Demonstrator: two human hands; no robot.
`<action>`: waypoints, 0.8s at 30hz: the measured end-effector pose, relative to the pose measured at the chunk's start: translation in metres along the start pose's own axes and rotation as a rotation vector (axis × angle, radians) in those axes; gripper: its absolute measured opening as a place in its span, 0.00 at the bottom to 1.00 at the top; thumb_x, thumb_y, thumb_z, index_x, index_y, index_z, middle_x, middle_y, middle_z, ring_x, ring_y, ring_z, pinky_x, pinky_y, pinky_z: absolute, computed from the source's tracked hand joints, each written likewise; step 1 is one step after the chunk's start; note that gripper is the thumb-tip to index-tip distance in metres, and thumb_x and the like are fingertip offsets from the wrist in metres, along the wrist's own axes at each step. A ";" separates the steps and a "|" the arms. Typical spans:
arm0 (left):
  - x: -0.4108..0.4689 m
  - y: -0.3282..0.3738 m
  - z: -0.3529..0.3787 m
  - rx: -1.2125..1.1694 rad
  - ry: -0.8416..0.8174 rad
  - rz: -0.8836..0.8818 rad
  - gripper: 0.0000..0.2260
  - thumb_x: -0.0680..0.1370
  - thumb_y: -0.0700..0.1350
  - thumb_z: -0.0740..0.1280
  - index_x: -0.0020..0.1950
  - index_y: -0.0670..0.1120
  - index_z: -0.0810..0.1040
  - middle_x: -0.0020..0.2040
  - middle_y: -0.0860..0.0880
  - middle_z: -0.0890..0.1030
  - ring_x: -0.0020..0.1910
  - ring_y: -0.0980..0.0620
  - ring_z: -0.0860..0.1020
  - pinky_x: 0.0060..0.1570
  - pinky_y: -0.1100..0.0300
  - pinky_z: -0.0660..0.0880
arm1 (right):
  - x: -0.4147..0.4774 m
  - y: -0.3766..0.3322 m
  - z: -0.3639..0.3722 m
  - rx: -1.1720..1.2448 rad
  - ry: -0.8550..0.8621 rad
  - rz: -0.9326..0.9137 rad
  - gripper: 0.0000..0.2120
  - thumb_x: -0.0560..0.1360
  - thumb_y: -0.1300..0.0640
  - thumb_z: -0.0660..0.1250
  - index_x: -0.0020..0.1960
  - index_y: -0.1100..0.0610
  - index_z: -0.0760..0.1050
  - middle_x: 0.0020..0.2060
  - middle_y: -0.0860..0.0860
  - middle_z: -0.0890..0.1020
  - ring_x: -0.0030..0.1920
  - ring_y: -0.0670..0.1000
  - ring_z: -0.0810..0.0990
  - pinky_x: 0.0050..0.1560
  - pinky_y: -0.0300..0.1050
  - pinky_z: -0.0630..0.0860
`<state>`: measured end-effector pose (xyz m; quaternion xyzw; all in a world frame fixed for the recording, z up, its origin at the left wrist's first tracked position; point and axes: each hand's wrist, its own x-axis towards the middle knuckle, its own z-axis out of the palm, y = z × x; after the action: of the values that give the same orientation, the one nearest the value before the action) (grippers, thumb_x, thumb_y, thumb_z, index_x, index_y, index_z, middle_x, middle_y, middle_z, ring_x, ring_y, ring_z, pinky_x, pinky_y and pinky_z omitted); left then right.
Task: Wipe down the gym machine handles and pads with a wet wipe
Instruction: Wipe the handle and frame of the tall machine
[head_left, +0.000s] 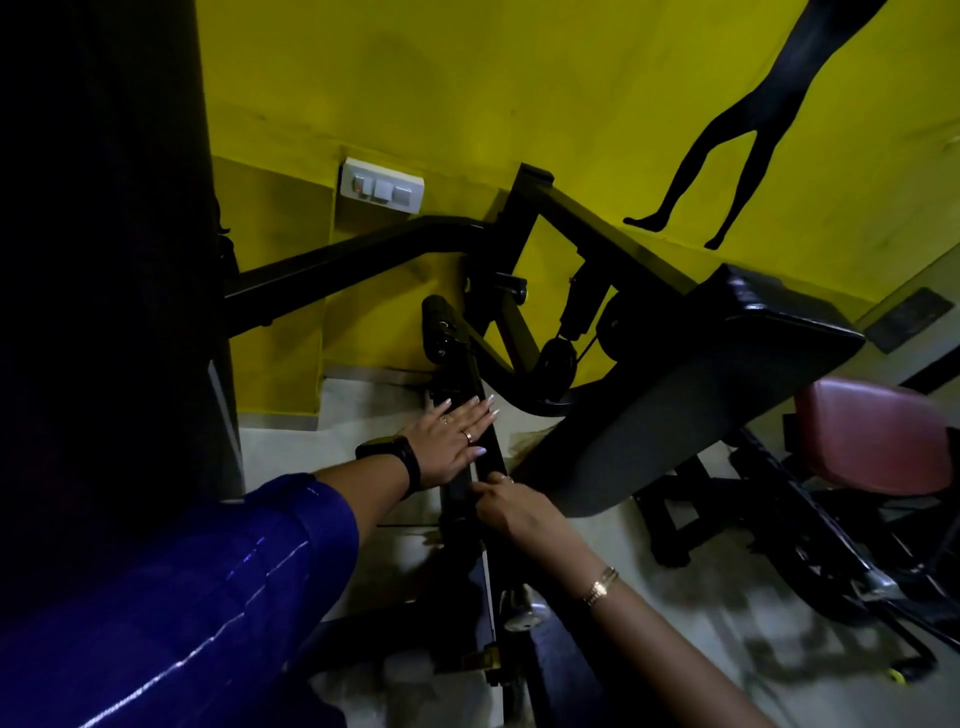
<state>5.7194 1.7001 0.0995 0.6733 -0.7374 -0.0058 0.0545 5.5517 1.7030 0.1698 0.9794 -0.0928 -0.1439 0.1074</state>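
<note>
From the head view, we look down into a dim corner of a gym. The yellow wall (519, 78) fills the top of the frame. It carries a white switch plate (382, 184) and a black painted silhouette (753, 130) of a figure's legs. A broad dark column (104, 208) blocks the left side. The floor (649, 597) is pale and glossy, and it mirrors blurred dark shapes of the equipment.

The gym machine's black bar (460, 379) runs away from us toward the wall and ends in a black roller pad (436, 327). To its right a large black pad (779, 312) tilts upward on the frame, with its grey underside facing us. A red seat (878, 436) stands further right, near the edge.

Our left hand (449, 439) lies flat on the bar with straight, slightly spread fingers. It has rings on two fingers and a black band (395, 454) at the wrist, with the blue sleeve (182, 597) behind it. Our right hand (511, 506) sits just below it on the same bar. Its fingers curl round the bar's near edge, and a gold bracelet (600, 587) circles the wrist. The two hands are close together but apart. In this darkness we cannot tell where the wet wipe is, or whether either hand has it.
</note>
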 end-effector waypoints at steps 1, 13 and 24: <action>-0.001 0.001 0.002 -0.005 0.023 0.019 0.27 0.82 0.58 0.36 0.78 0.49 0.35 0.74 0.51 0.30 0.78 0.54 0.38 0.75 0.53 0.40 | -0.006 -0.001 0.002 0.027 -0.034 -0.011 0.16 0.79 0.57 0.54 0.54 0.66 0.75 0.55 0.60 0.76 0.56 0.60 0.73 0.46 0.53 0.71; -0.012 0.009 0.019 -0.111 0.153 0.085 0.37 0.74 0.63 0.21 0.77 0.47 0.42 0.76 0.49 0.41 0.75 0.51 0.41 0.75 0.51 0.48 | -0.014 -0.021 -0.008 0.115 0.110 0.177 0.11 0.73 0.62 0.62 0.49 0.68 0.79 0.47 0.59 0.78 0.47 0.60 0.78 0.36 0.47 0.73; -0.013 0.024 0.023 -0.137 0.332 0.306 0.26 0.85 0.53 0.40 0.74 0.41 0.64 0.72 0.42 0.71 0.71 0.43 0.70 0.70 0.49 0.64 | -0.041 0.007 -0.006 0.276 0.158 0.238 0.18 0.73 0.51 0.59 0.52 0.59 0.83 0.49 0.58 0.80 0.49 0.58 0.80 0.49 0.44 0.74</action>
<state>5.6943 1.7142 0.0776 0.5401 -0.8097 0.0633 0.2206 5.5134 1.7064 0.1874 0.9752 -0.2178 -0.0386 -0.0047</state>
